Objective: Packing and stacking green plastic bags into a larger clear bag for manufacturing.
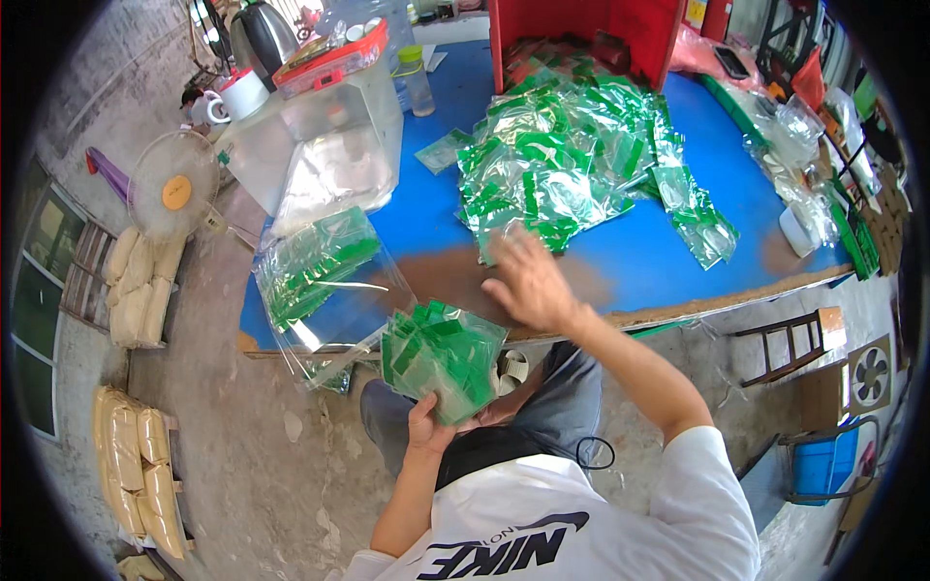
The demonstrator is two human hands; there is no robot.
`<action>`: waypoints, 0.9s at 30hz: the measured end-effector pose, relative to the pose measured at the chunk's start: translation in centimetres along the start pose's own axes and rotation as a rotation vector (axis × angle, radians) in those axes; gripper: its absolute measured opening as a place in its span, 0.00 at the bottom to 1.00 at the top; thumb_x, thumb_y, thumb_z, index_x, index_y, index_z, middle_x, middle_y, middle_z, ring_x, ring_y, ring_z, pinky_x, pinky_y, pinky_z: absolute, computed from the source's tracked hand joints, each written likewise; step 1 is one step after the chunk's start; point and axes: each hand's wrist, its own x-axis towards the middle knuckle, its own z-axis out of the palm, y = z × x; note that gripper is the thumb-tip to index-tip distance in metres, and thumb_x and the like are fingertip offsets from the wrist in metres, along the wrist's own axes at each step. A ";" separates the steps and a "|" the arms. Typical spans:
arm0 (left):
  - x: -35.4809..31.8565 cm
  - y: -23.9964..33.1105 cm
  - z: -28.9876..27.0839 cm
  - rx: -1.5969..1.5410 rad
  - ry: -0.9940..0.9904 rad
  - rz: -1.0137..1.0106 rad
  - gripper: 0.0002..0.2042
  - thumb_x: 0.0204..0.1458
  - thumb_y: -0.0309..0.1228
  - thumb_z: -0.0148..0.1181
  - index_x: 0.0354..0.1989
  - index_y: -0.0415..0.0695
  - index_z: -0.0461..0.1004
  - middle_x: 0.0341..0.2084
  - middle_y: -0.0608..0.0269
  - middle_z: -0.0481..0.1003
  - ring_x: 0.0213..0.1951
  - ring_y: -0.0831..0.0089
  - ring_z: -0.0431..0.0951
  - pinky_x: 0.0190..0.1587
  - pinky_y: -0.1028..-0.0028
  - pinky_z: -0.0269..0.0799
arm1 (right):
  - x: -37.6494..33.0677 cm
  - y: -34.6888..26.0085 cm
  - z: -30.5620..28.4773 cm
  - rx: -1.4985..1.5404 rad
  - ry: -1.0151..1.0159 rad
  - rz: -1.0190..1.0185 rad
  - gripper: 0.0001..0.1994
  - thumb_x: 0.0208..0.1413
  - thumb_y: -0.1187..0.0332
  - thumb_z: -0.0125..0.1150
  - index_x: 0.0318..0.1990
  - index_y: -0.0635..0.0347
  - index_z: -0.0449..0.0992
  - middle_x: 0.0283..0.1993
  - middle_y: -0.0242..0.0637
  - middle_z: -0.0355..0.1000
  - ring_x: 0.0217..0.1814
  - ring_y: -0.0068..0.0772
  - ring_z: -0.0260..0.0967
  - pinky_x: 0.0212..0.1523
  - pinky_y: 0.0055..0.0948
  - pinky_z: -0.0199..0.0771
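Note:
A fanned stack of small green-and-clear plastic packets [441, 353] is gripped by my left hand [428, 424] above my lap, just off the table's front edge. My right hand [528, 281] reaches over the table with its fingers spread, at the near edge of a big heap of the same packets [552, 160]. Its fingertips overlap the lowest packets; whether they touch is blurred. To the left, a large clear bag [325, 266] holding more green packets lies across the table corner and hangs partly over the edge.
A red bin [581, 19] lies open behind the heap. At the back left stand a translucent box [291, 155], a lidded bottle [415, 82] and a white mug [240, 95]. Plastic scraps [790, 145] line the right side. A fan [174, 184] stands left of the blue table [668, 276].

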 end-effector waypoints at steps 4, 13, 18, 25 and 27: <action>-0.4 0.1 0.4 -0.075 0.014 -0.013 0.32 0.47 0.28 0.70 0.63 0.39 0.67 0.58 0.54 0.73 0.61 0.55 0.72 0.67 0.52 0.64 | -3.0 1.6 0.7 -0.156 -0.114 -0.127 0.27 0.66 0.50 0.51 0.61 0.63 0.71 0.68 0.50 0.64 0.77 0.58 0.48 0.73 0.65 0.43; -0.1 0.5 -0.6 0.074 0.021 0.010 0.34 0.47 0.30 0.69 0.64 0.39 0.66 0.60 0.53 0.72 0.62 0.53 0.71 0.67 0.51 0.64 | 0.3 1.7 0.1 0.140 -0.047 -0.008 0.24 0.66 0.53 0.51 0.58 0.63 0.72 0.68 0.50 0.64 0.75 0.58 0.51 0.72 0.61 0.49; -0.4 0.2 -1.5 0.033 -0.034 0.026 0.33 0.47 0.30 0.69 0.64 0.38 0.66 0.58 0.52 0.73 0.61 0.53 0.72 0.67 0.52 0.65 | -1.4 2.0 1.5 -0.195 -0.083 -0.189 0.24 0.65 0.53 0.53 0.59 0.62 0.72 0.64 0.48 0.66 0.76 0.61 0.49 0.72 0.66 0.46; -0.3 1.0 -1.8 -0.068 -0.138 -0.033 0.32 0.47 0.31 0.70 0.63 0.37 0.67 0.58 0.51 0.74 0.59 0.53 0.74 0.66 0.51 0.67 | -4.6 -2.6 1.1 0.679 -0.382 -0.083 0.16 0.63 0.67 0.56 0.57 0.61 0.73 0.60 0.48 0.69 0.66 0.53 0.62 0.63 0.47 0.65; -0.2 0.9 -2.3 -0.033 -0.099 -0.001 0.32 0.48 0.31 0.70 0.63 0.38 0.67 0.57 0.52 0.74 0.60 0.53 0.74 0.66 0.51 0.66 | -3.0 -3.0 1.1 0.632 -0.264 0.031 0.16 0.63 0.67 0.56 0.57 0.62 0.73 0.60 0.49 0.69 0.66 0.54 0.62 0.63 0.48 0.64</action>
